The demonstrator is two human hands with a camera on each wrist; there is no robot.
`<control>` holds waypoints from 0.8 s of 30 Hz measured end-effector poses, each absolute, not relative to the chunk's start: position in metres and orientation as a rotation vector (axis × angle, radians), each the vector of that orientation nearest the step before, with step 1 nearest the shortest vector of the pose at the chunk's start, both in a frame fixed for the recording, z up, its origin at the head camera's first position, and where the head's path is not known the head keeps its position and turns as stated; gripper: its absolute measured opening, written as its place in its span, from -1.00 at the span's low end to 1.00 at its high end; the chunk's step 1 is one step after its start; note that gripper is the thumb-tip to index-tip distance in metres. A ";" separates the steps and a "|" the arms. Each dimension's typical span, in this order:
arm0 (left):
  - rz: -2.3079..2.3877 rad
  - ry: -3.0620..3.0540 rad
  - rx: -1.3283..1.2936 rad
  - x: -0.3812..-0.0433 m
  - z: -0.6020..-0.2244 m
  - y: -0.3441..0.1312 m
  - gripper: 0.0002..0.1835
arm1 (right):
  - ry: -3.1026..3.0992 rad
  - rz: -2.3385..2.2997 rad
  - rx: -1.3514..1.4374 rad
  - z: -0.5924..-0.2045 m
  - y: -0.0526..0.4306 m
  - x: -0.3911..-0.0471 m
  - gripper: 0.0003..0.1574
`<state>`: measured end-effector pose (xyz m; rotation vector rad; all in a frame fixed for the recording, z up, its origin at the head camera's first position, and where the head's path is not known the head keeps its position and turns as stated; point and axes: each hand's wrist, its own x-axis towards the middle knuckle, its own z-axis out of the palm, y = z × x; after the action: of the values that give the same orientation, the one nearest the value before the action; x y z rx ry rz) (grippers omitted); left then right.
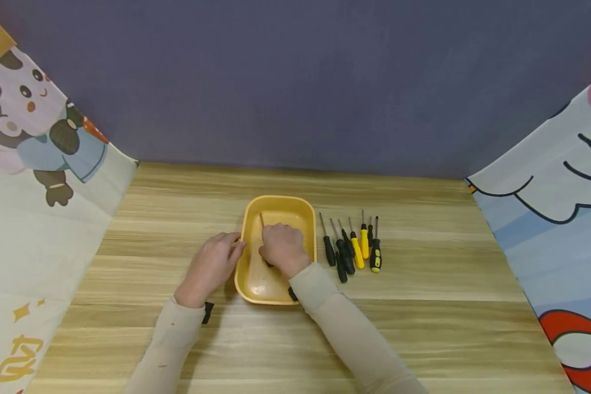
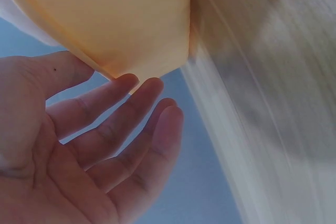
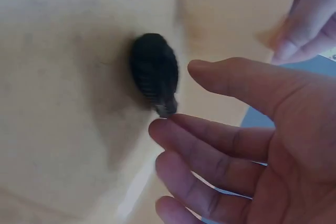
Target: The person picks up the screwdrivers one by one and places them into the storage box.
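A yellow plastic tray [image 1: 276,297] sits on the table. My left hand [image 1: 210,268] holds its left rim, thumb over the edge; the left wrist view shows the thumb and index fingertip [image 2: 126,81] at the rim, other fingers spread below. Inside the tray lies a screwdriver with a black ribbed handle [image 3: 153,72], its thin shaft [image 1: 261,219] pointing to the far side. My right hand [image 1: 284,246] reaches over it. In the right wrist view the thumb stands apart from the handle, while fingertips [image 3: 163,129] are right at its narrow end. From the head view, the hand mostly hides this screwdriver.
Right of the tray lie several screwdrivers, some with black handles [image 1: 329,253], others yellow [image 1: 365,243], and one black and yellow [image 1: 376,257]. A dark wall [image 1: 295,87] rises behind the wooden table [image 1: 448,273]. Cartoon-printed sheets [image 1: 39,191] hang along both sides.
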<state>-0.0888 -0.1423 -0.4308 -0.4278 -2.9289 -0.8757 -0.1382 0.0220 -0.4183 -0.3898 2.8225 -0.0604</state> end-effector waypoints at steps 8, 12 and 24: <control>-0.856 -2.929 -0.422 -0.090 -0.430 -0.141 -0.64 | 2.967 -0.035 -0.614 -0.393 0.032 -0.131 -0.61; -0.855 -2.934 -0.420 -0.090 -0.431 -0.140 -0.65 | 3.066 -0.038 -0.754 -0.381 0.044 -0.122 -0.66; -0.840 -2.964 -0.387 -0.087 -0.432 -0.139 -0.67 | 3.183 -0.130 -0.859 -0.369 0.092 -0.096 -0.59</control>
<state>-0.0874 -0.1391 -0.4318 -0.3865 -2.9641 -0.8402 -0.0960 0.0921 -0.3692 -0.8592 3.1831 -0.1297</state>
